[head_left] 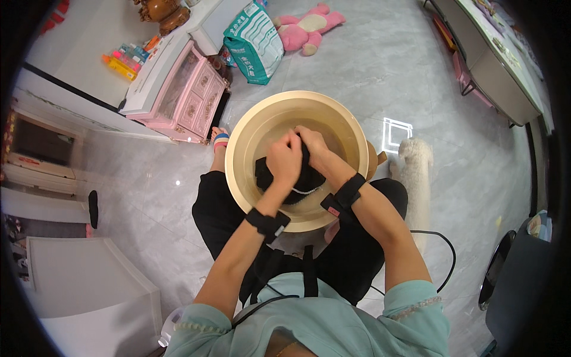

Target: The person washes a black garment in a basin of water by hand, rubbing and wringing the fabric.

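A round cream plastic basin [241, 178] stands on the floor between my knees, with water in it. A wet black cloth item [310, 178] with a pale beaded-looking trim lies partly in the water. Closed around part of the cloth, my left hand [285, 158] is left of the basin's middle. My right hand [314, 145] is bent beside it, gripping a raised fold of the same cloth. The two hands are close together at the top; their fingertips are partly hidden. Each wrist wears a black strap with a small device.
A white fluffy dog [417, 178] is on the tiled floor right of the basin. Beyond the basin are a teal and white bag [256, 44], a pink plush toy [305, 29] and a pink cabinet [192, 98]. A black cable [453, 254] curves at the right.
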`<state>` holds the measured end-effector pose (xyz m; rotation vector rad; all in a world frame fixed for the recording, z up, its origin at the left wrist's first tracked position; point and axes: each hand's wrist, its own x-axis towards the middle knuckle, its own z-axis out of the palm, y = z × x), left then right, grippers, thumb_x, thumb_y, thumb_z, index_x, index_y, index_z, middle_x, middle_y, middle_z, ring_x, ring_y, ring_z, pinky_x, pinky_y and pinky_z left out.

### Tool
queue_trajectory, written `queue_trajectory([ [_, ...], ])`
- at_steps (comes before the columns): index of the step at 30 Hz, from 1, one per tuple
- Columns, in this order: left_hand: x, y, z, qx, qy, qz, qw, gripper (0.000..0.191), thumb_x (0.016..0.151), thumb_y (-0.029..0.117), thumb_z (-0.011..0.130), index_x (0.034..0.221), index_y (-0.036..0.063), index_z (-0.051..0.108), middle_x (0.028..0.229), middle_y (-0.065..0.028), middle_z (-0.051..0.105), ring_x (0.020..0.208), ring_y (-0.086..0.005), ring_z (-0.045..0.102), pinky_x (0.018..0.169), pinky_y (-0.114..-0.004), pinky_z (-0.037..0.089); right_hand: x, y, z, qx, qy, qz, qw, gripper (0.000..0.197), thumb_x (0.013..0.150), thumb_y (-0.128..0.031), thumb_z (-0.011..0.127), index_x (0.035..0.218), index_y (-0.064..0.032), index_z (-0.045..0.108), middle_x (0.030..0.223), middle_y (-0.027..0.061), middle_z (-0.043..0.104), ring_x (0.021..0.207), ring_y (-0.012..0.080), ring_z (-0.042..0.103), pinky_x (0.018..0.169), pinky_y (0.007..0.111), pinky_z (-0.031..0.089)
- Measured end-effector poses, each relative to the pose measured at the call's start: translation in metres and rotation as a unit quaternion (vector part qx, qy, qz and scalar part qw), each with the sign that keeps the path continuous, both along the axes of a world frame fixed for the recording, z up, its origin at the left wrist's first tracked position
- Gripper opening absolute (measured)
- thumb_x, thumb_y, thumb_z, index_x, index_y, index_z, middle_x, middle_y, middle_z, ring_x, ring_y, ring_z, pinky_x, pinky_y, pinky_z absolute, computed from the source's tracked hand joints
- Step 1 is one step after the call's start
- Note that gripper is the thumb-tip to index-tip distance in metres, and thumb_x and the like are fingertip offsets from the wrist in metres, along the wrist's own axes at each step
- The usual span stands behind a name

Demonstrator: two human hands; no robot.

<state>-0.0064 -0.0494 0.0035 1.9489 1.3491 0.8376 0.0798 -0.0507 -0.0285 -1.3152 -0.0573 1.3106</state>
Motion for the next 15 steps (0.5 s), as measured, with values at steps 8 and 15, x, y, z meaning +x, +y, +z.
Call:
queue_trajectory([
  [8, 0.0, 0.027, -0.009, 0.046, -0.006, -0.012, 0.999, 0.035, 0.081, 0.031, 0.048, 0.068, 0.0003, 0.059, 0.055, -0.0212, 0.05, 0.051, -0.0349, 0.052, 0.05, -0.038, 0.04, -0.006, -0.007, 0.019, 0.047, 0.037, -0.001, 0.998, 0.034, 0.079, -0.024, 0.051, 0.095, 0.0058, 0.054, 0.09, 0.012, 0.056, 0.08, 0.0209, 0.053, 0.068, 0.033, 0.043],
  [15, -0.024, 0.1, -0.046, -0.008, 0.136, 0.028, 0.99, 0.037, 0.082, 0.039, 0.045, 0.088, 0.0062, 0.061, 0.077, -0.0211, 0.058, 0.076, -0.0376, 0.056, 0.068, -0.041, 0.043, 0.013, 0.005, -0.005, -0.037, -0.188, 0.027, 0.981, 0.052, 0.081, -0.037, 0.042, 0.112, 0.0048, 0.047, 0.11, 0.0227, 0.052, 0.105, 0.0329, 0.047, 0.088, 0.036, 0.035],
])
